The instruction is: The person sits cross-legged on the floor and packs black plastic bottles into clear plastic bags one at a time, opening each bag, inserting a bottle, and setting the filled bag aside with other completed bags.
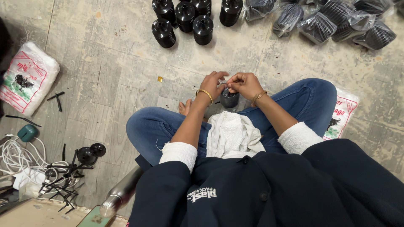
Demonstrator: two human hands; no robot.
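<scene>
Seated worker, viewed from above. A small black cylindrical plastic canister (229,99) stands upright on the floor in the gap between the crossed, jean-clad legs (160,126), close to the body so that both hands can work its top without reaching. The left hand (212,85) curls against the canister's left side, fingers bent round it in a part-closed grip that seems to steady it. The right hand (244,85) is pinched together over the canister's rim, fingertips meeting; whether a small part lies between them cannot be told. A folded white cloth (232,135) rests in the lap just behind the canister.

Further black cylindrical canisters (185,19) stand grouped upright on the grey tiled floor (109,71) ahead, well apart from the hands. To their right lie clear plastic bags of black ribbed parts (332,19). At far left are a white printed sack (27,77), black plastic sprue frames (69,172) and coiled white cable (17,155).
</scene>
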